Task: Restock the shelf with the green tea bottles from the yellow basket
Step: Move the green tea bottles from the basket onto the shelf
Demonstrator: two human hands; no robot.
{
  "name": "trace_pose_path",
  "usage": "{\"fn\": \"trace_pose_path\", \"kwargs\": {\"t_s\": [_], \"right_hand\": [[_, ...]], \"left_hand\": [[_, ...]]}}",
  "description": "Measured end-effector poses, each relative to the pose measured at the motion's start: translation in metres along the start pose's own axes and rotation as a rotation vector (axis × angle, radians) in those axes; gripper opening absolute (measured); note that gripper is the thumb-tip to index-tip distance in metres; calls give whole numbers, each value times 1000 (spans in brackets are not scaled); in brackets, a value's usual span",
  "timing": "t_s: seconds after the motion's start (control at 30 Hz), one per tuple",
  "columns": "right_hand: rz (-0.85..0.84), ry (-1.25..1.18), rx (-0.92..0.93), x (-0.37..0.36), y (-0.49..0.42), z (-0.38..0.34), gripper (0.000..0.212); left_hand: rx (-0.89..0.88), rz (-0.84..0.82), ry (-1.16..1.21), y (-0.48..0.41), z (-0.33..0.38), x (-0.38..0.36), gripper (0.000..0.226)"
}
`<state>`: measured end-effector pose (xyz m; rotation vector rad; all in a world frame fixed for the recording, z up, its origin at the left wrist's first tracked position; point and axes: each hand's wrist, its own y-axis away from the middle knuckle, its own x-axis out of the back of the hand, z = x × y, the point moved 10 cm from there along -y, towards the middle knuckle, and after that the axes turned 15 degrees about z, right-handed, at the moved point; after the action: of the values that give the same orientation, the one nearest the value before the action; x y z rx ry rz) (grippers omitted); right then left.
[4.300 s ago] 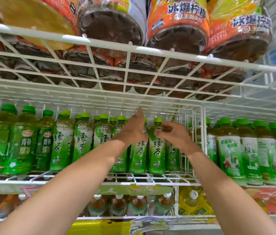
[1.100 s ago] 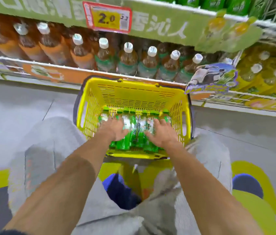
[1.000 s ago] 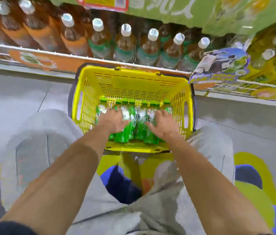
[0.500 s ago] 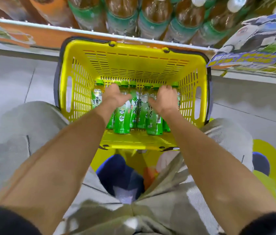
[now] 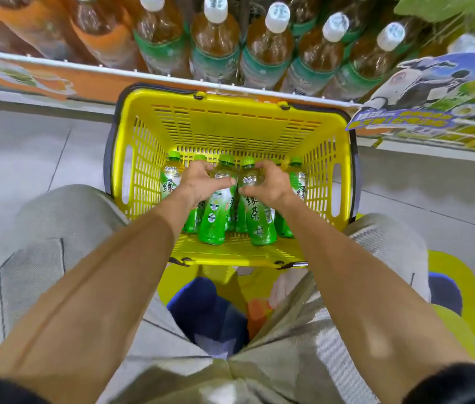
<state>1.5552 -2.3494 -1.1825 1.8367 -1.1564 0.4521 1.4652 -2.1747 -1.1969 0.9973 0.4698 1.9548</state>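
The yellow basket (image 5: 230,123) stands on the floor between my knees, in front of the bottom shelf. Several green tea bottles with green caps lie inside it, caps pointing away from me. My left hand (image 5: 198,183) grips one green tea bottle (image 5: 214,220) by its neck. My right hand (image 5: 268,185) grips a second green tea bottle (image 5: 258,221) the same way. Both held bottles are raised above the others, side by side. More bottles (image 5: 170,177) stay at the basket's sides.
The bottom shelf (image 5: 154,78) just beyond the basket holds large brown tea bottles with white caps (image 5: 271,45). A paper promo sign (image 5: 428,94) sticks out at the right. Grey floor tiles lie to both sides; a coloured floor sticker is under my legs.
I went from the upper green tea shelf down to the basket. My hands, first laid over the bottles, have closed round two bottle necks and lifted them slightly.
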Motion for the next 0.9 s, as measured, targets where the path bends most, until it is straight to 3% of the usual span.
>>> {"fn": "trace_pose_path", "kwargs": {"t_s": [0.2,0.37,0.67,0.73,0.8,0.9], "right_hand": [[92,-204,59,21,27,-23,83],[111,-307,161,51,52,-60,82],[243,-431,380,134,100,-160,77],[278,-444,468,161,113,-194,79],[313,-462,543,188,128,-227,81],[365,-505,640,228,150,-273,81]], "left_hand": [[15,33,201,22,3,26,86],[-54,57,325,47,26,52,102],[-308,184,407,103,130,138,74],[-389,214,418,117,162,168,81],[-462,240,455,130,192,200,103],[-556,249,509,156,239,239,99]]}}
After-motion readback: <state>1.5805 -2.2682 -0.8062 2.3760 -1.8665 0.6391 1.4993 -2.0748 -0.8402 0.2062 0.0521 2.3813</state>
